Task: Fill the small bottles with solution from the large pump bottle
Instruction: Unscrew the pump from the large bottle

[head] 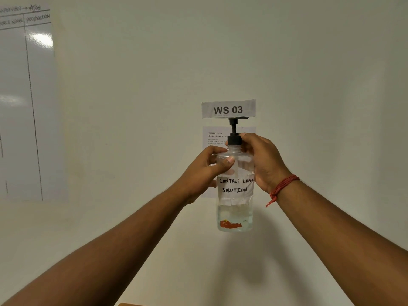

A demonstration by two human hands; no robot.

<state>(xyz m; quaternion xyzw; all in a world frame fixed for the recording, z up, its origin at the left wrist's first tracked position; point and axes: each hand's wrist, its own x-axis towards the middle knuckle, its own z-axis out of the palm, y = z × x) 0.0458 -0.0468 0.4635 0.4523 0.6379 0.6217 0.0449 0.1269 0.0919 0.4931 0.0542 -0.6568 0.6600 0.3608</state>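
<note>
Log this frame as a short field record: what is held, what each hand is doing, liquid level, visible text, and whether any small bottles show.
held item: large pump bottle, clear, upright, lifted in front of the wall
left hand: grips the bottle's upper body
right hand: fingers curled at the black pump collar
liquid level: low, near the bottom
bottle label: handwritten "CONTACT LENS SOLUTION"
wall sign: "WS 03"
task sheet: behind the bottle, mostly hidden
whiteboard: upper left
wrist thread: red, on the right wrist
small bottles: none in view
</note>
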